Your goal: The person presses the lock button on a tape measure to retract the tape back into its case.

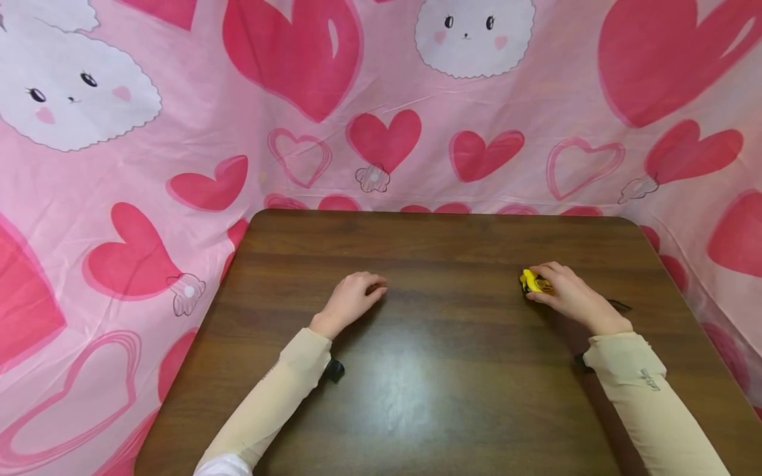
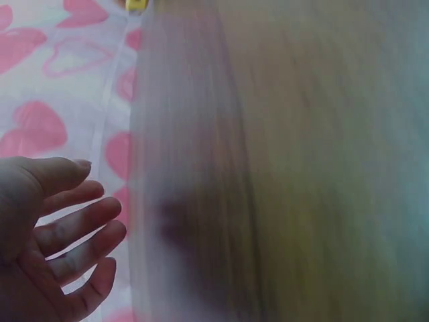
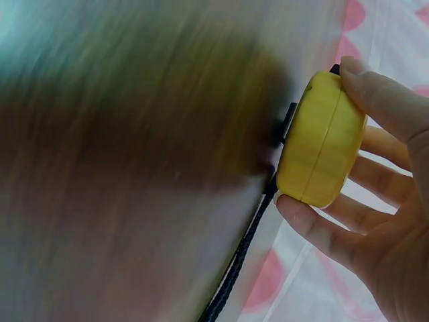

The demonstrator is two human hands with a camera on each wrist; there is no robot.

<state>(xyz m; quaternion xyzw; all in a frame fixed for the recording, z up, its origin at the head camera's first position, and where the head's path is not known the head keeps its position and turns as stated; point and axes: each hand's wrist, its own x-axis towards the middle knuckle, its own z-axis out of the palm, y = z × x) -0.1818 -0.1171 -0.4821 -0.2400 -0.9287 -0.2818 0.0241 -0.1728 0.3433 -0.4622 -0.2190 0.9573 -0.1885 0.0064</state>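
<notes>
A yellow tape measure (image 1: 532, 281) with black parts is gripped by my right hand (image 1: 562, 291) over the right side of the table. In the right wrist view, the thumb and fingers hold the yellow case (image 3: 322, 141) from its two ends. A black braided cord (image 3: 236, 268) trails from it along the tabletop. Left of centre, my left hand (image 1: 352, 295) hovers by the table with loosely bent fingers and holds nothing. The left wrist view shows its fingers (image 2: 87, 225) spread apart, with a bit of yellow at the top edge.
The brown wooden table (image 1: 417, 396) has rounded far corners. Pink cloth (image 1: 476, 99) with hearts and white faces hangs behind the table and along both sides. A black wrist device (image 1: 335, 370) sits under the left forearm.
</notes>
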